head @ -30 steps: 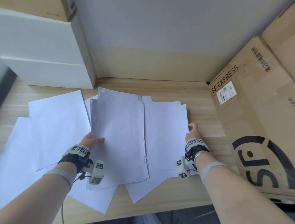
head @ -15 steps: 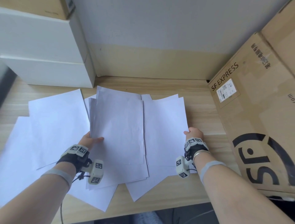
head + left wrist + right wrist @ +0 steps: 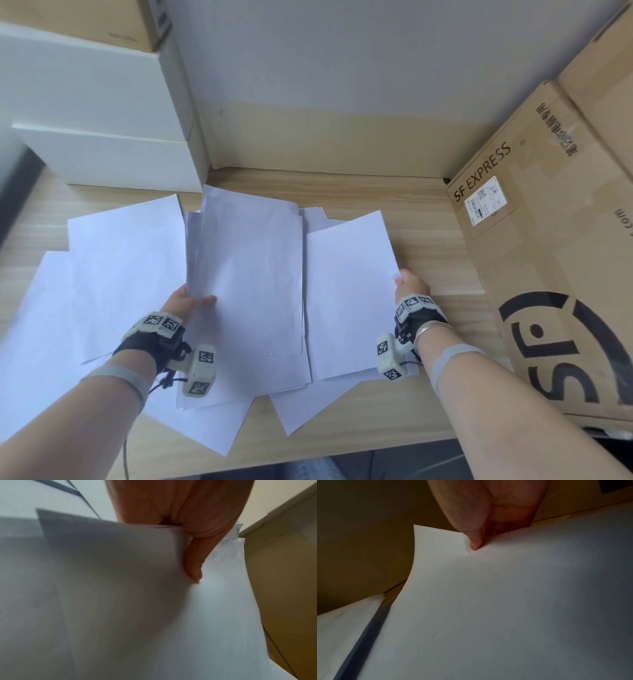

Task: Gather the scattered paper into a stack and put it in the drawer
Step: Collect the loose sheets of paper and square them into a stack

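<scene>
White paper sheets lie scattered over the wooden desk (image 3: 428, 233). My left hand (image 3: 191, 301) grips the left edge of a small stack of sheets (image 3: 246, 274) in the middle, thumb on top; the left wrist view shows that thumb (image 3: 193, 566) pressed on the stack (image 3: 120, 588). My right hand (image 3: 409, 286) pinches the right edge of a single sheet (image 3: 349, 294) and holds it lifted off the desk. In the right wrist view the thumb (image 3: 476, 539) creases that sheet (image 3: 505, 601). More loose sheets (image 3: 113, 274) lie to the left. No drawer shows as open.
A white drawer unit (image 3: 102, 120) stands at the back left with a cardboard box (image 3: 137, 20) on top. A large SF EXPRESS carton (image 3: 555, 257) fills the right side. The desk's front edge (image 3: 342, 452) runs below my forearms.
My right hand has lifted its sheet's right edge and drawn it slightly toward me and left. The left hand has kept its hold on the middle stack.
</scene>
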Action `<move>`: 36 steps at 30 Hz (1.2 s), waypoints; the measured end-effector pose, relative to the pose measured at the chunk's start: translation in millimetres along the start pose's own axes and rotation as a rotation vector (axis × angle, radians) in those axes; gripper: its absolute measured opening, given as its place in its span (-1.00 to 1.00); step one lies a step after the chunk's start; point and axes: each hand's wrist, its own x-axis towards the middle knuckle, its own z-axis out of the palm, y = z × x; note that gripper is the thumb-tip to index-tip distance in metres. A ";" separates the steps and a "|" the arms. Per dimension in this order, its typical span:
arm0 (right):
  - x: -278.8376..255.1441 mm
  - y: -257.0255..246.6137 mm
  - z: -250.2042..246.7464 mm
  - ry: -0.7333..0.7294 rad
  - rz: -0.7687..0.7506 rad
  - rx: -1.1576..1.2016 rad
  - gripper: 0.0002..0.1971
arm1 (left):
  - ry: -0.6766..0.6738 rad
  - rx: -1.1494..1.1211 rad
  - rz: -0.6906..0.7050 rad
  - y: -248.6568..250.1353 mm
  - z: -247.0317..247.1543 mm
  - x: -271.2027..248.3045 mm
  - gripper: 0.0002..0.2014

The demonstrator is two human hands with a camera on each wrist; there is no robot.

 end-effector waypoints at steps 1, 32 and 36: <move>-1.4 -4.4 4.4 -0.027 -0.003 -0.020 -0.72 | 0.006 0.001 -0.002 -0.8 -2.2 0.4 -0.59; -17.7 -90.8 65.1 -0.257 -0.180 -0.002 -0.67 | 0.051 0.021 -0.097 -17.7 -29.4 18.0 -0.53; -36.6 -114.0 96.7 -0.346 -0.286 -0.124 -0.87 | 0.034 0.063 -0.052 -16.2 -28.3 14.5 -0.43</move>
